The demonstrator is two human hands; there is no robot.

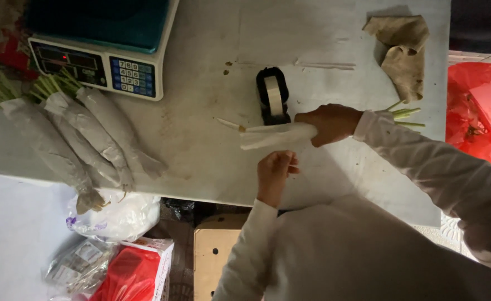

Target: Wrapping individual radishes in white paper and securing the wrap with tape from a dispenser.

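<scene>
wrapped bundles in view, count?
4: three lie side by side at the table's left end below the scale, at; one more wrapped bundle is in the right hand. Others may be hidden.

A: Hands?
B: Right hand (333,122) gripping a white paper-wrapped bundle (279,135), green stems (404,113) sticking out behind the wrist. Left hand (275,170) just below the wrap, fingers curled, can't tell if touching.
A: Around it?
B: Black tape dispenser (272,95) just behind the bundle. Three wrapped bundles (84,139) lie left on the table (201,139), by the scale (103,47). Crumpled cloth (402,53) far right.
</scene>
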